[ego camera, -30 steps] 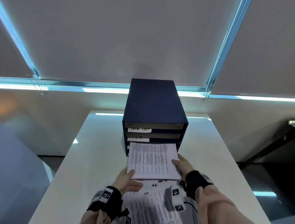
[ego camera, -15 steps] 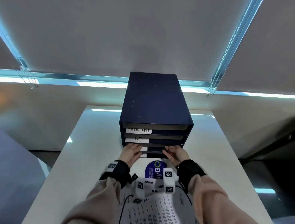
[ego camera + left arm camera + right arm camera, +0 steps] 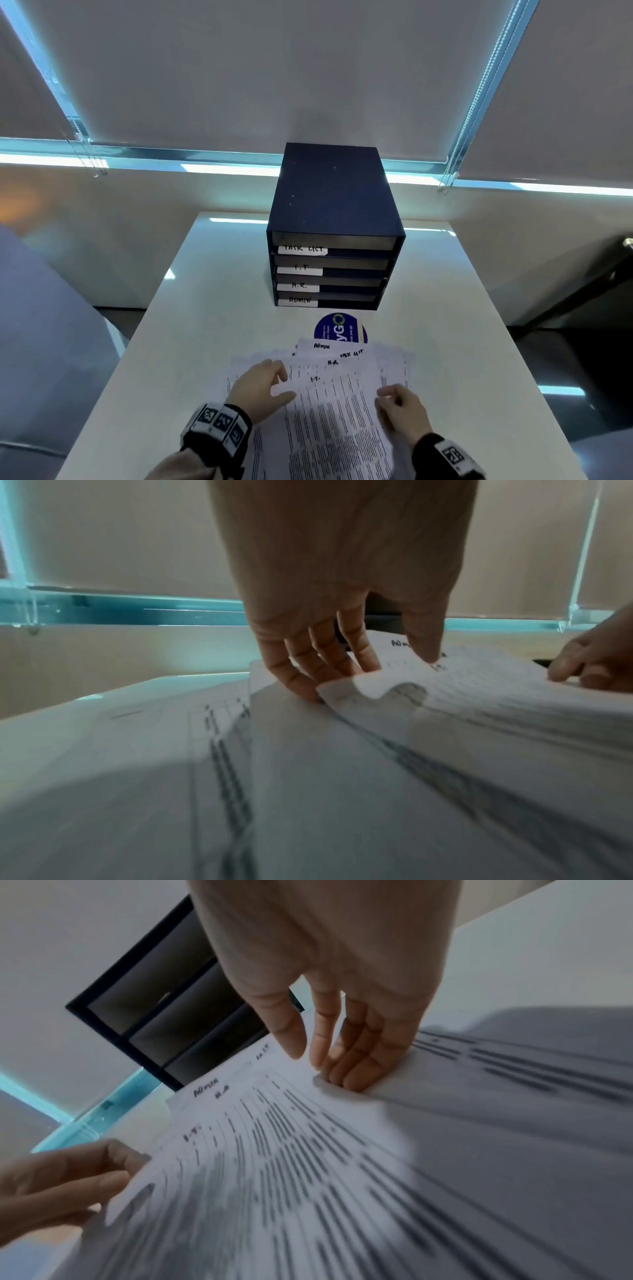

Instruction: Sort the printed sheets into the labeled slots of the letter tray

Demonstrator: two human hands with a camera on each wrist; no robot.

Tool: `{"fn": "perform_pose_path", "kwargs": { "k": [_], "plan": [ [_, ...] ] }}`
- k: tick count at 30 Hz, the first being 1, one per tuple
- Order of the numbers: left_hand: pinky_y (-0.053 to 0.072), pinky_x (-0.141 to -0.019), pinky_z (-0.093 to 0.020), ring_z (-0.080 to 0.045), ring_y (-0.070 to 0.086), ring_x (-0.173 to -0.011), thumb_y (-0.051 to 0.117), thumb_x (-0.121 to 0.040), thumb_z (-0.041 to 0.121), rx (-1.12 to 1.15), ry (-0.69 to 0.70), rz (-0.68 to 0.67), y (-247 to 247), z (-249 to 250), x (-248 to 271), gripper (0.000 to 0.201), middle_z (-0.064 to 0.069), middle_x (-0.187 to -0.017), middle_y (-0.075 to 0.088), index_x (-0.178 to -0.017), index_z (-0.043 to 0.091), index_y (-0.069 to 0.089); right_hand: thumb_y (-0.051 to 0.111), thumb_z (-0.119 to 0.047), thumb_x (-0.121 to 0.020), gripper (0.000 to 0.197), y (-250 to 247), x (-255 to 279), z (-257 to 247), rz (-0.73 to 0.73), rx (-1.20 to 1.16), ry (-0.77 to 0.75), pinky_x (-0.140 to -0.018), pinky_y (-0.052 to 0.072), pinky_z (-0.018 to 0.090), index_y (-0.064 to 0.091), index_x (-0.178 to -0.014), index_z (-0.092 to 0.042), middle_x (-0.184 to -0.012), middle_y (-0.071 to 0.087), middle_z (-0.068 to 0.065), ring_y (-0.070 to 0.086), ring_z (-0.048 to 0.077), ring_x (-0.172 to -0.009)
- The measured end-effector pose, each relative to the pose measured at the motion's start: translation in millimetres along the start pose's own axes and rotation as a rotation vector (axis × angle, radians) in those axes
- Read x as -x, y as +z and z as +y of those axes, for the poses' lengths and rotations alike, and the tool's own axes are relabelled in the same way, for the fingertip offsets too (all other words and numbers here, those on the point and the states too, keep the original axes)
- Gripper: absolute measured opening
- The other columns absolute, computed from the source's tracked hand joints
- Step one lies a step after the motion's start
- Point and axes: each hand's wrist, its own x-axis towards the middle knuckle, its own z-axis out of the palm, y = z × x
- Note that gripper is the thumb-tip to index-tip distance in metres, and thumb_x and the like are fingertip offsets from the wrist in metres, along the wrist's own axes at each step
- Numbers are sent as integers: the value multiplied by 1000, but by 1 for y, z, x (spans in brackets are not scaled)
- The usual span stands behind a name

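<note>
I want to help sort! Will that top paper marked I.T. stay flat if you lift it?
Probably floppy: the top sheet bows where the left hand lifts its corner. Likely light, as a few fingers raise it. It might slide, lying loose on the fanned stack.

The letter tray [image 3: 334, 192] is dark navy, its labels [image 3: 303, 249] white with black handwriting. The printed sheets [image 3: 335, 418] are white with black text rows; the tabletop [image 3: 205, 308] is white, the sticker [image 3: 329, 330] blue.
</note>
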Motion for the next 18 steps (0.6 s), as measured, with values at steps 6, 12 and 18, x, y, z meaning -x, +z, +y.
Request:
{"fn": "perform_pose_path", "kwargs": {
  "k": [6, 12, 18],
  "plan": [
    [39, -54, -21, -13, 58, -67, 68, -76, 25, 293, -19, -109, -15, 13, 15, 14, 10, -76, 56, -74, 24, 54, 60, -7, -87, 33, -5, 29, 6, -51, -138, 3, -73, 41, 25, 51, -116, -18, -99, 53, 8, 54, 22, -88],
    [54, -70, -21, -15, 70, -79, 70, -82, 23, 1066, 21, 47, -68, 60, 30, 26, -6, -86, 74, -95, 0, 66, 68, 0, -83, 33, -24, 46, -14, -250, -463, -13, -63, 54, 19, 61, -115, 0, -110, 70, 14, 69, 22, -90],
    [37, -108, -45, -25, 62, -111, 45, -99, 36, 1260, -145, 202, -91, 60, 3, 28, -6, -115, 68, -106, 18, 66, 52, 7, -91, 15, -33, 57, -22, -410, -603, -148, -62, 51, 10, 57, -105, 4, -69, 75, -2, 70, 4, -63]
  ]
}}
